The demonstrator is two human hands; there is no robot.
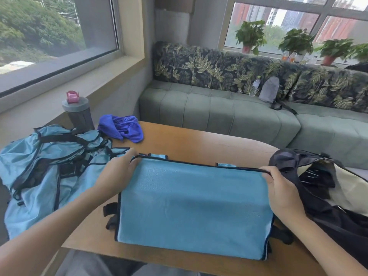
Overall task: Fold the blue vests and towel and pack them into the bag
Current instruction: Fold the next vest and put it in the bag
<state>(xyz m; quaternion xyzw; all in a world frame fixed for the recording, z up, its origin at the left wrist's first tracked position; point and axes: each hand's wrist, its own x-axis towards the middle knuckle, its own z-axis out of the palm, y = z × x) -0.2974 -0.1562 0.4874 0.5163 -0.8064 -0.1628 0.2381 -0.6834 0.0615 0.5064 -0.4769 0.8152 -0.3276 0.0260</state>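
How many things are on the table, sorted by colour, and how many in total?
Light blue: 2, the vest being folded and the heap of vests, whose number I cannot tell.
Dark blue: 1, the crumpled towel.
Black: 1, the bag.
Grey: 1, the bottle with a pink lid.
Total: 5

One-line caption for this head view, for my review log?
Both hands pinch the far edge of a blue vest on the table, between a vest pile and the bag.
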